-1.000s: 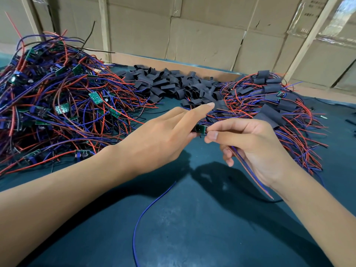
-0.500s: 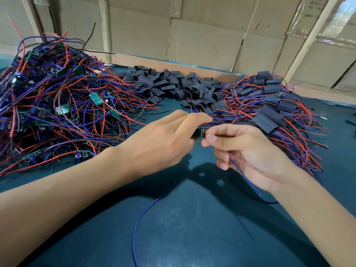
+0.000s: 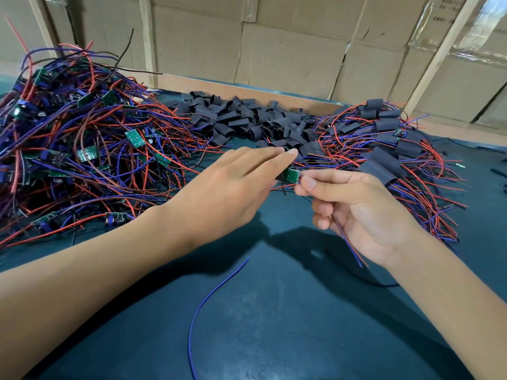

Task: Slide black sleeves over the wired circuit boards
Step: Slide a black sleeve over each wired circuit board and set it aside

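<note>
My right hand (image 3: 356, 212) pinches a small green circuit board (image 3: 291, 176) between thumb and forefinger, and its red and blue wires trail down through the palm. My left hand (image 3: 227, 193) lies just left of the board with its fingers stretched forward. The fingertips touch the near edge of the pile of loose black sleeves (image 3: 247, 119), and the thumb is hidden. A big tangle of bare wired boards (image 3: 82, 138) fills the left side. Boards with black sleeves on them (image 3: 384, 149) are heaped at the right.
The work surface is a dark green mat (image 3: 301, 338). A loose blue wire (image 3: 208, 297) curves across it in front of me. A wooden ledge (image 3: 274, 91) and cardboard boxes (image 3: 288, 50) close off the back.
My left hand has come off the board and straightened its fingers toward the sleeve pile. My right hand keeps its pinch on the board, which now shows its green face.
</note>
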